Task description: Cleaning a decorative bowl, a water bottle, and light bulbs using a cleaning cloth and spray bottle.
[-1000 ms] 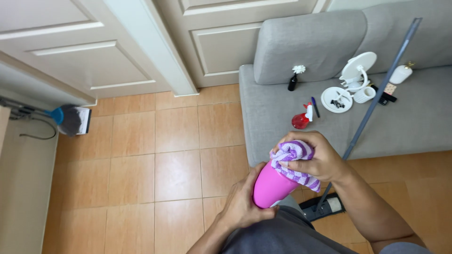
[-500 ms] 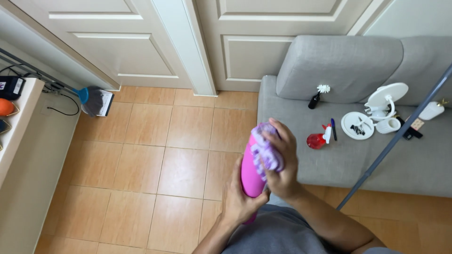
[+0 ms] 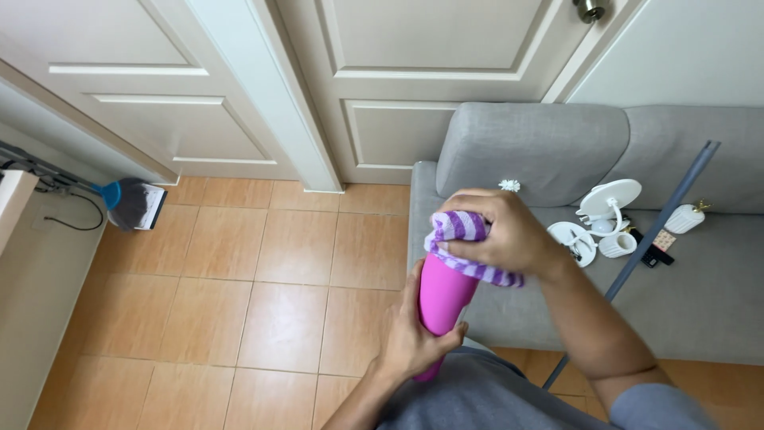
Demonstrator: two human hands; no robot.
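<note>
Magenta plastic is what I note first: a tapered pink bottle (image 3: 442, 296) sits near the middle of my view, held upright with a slight lean. The left hand (image 3: 414, 338) is closed around its lower half, thumb on the near side, fingers wrapped behind. The right hand (image 3: 501, 231) is clenched over the bottle's top, pressing a purple-and-white striped cloth (image 3: 465, 247) onto it; the cloth covers the top and hangs down toward 4 o'clock under the palm. Both hands are gripping, neither is open.

From the bottle, a grey sofa (image 3: 557, 151) lies at 2 o'clock. On its seat, at 3 o'clock, I record a group of white items: a round white stand with a dish-shaped head (image 3: 609, 199), a small white ribbed cup (image 3: 613, 244) just beside it, and a white ribbed dispenser bottle (image 3: 683, 217) farther out. A small white flower-like piece (image 3: 509, 185) rests at the foot of the back cushion, just above the right hand. A grey pole (image 3: 652, 231) leans diagonally across the sofa front.

White panelled doors (image 3: 414, 72) stand at 12 o'clock. At 9 o'clock, well apart on the tan tiled floor (image 3: 263, 271), lies a blue-handled brush with a dustpan (image 3: 131, 203).
</note>
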